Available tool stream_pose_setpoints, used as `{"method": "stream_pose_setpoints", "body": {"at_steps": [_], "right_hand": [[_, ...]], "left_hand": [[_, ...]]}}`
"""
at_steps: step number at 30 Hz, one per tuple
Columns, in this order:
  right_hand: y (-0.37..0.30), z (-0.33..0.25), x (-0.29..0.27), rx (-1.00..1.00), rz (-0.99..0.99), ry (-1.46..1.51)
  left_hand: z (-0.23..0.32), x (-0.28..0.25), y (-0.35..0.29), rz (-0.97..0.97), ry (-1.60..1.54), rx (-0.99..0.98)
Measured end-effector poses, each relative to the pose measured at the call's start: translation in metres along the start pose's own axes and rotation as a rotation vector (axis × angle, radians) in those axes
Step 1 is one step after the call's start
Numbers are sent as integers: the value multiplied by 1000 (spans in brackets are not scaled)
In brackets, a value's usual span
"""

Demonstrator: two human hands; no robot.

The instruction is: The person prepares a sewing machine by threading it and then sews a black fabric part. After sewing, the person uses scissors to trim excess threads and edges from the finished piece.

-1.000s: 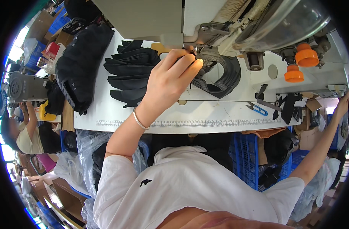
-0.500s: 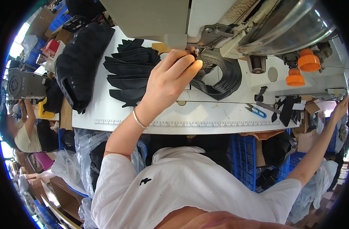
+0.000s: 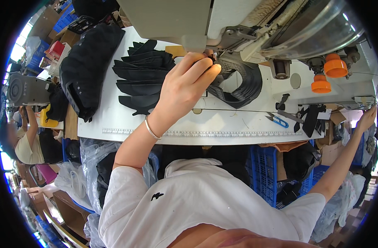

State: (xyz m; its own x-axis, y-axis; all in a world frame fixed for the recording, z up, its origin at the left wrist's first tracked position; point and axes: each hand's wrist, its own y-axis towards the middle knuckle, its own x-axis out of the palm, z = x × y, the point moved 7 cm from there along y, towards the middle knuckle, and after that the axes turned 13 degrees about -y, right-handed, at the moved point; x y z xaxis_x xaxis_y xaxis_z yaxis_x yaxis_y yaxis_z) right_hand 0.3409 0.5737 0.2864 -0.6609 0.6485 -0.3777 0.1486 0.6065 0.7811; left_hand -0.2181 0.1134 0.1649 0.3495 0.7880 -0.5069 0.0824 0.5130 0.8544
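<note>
My left hand [image 3: 184,87] is raised under the sewing machine head [image 3: 168,20], its fingers pinched together close to the needle area. A bit of dark material shows between the fingertips, too hidden to name. Just right of the fingers a curved, ribbed black band [image 3: 252,84] rests on the white machine table [image 3: 234,120]. A fanned stack of black fabric pieces [image 3: 141,74] lies left of my hand. My right hand [image 3: 367,120] reaches up to the machine's right end, at the dark rim of the picture. What its fingertips touch is hard to make out.
Blue-handled thread snips [image 3: 278,120] and black scraps [image 3: 311,118] lie at the table's right. A ruler strip [image 3: 205,134] runs along the front edge. A bulky black padded piece [image 3: 87,70] stands at left. Blue crates [image 3: 263,173] are below. A co-worker [image 3: 29,144] sits far left.
The whole view has shifted slightly, the machine head appearing a little farther right. Both hands keep nearly the same place and pose.
</note>
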Motion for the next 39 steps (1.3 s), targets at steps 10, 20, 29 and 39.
{"method": "stream_pose_setpoints", "body": {"at_steps": [10,20,29,39], "right_hand": [[11,16,3,114,-54,-150],[37,17,0,91,-134,-98],[22,17,-1,33,-87,60],[13,12,4,21,-36,37]], "left_hand": [[23,-3,11,-34,266,4],[22,4,4,-1,340,28],[17,0,7,-19,271,25],[17,2,5,-47,281,68]]}}
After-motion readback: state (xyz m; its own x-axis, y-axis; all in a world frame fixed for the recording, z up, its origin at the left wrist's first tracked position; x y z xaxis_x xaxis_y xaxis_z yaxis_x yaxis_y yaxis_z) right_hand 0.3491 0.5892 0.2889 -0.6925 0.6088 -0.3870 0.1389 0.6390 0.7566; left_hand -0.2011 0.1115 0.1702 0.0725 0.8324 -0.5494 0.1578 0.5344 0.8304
